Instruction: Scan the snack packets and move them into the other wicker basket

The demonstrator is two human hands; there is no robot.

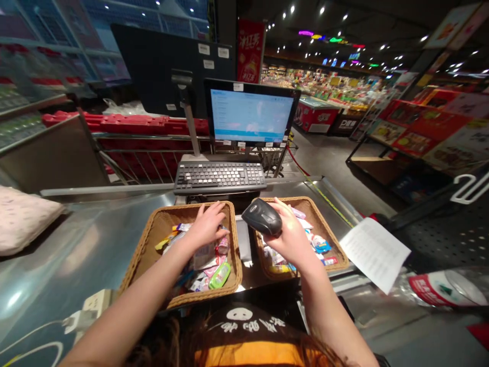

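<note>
Two wicker baskets sit side by side on a steel checkout counter. My left hand (206, 224) reaches down into the left basket (147, 244), fingers curled onto the small snack packets (208, 260) lying there; whether it grips one I cannot make out. My right hand (292, 232) hovers over the right basket (324, 224) and holds a black barcode scanner (262, 216), its head pointing left toward the gap between the baskets. More small packets (317, 244) lie in the right basket.
A keyboard (219, 177) and a lit monitor (250, 114) stand behind the baskets. A printed sheet (374, 252) lies at the right, a pillow-like bag (23, 219) at far left, a power strip (91, 308) near left. Store shelves fill the background.
</note>
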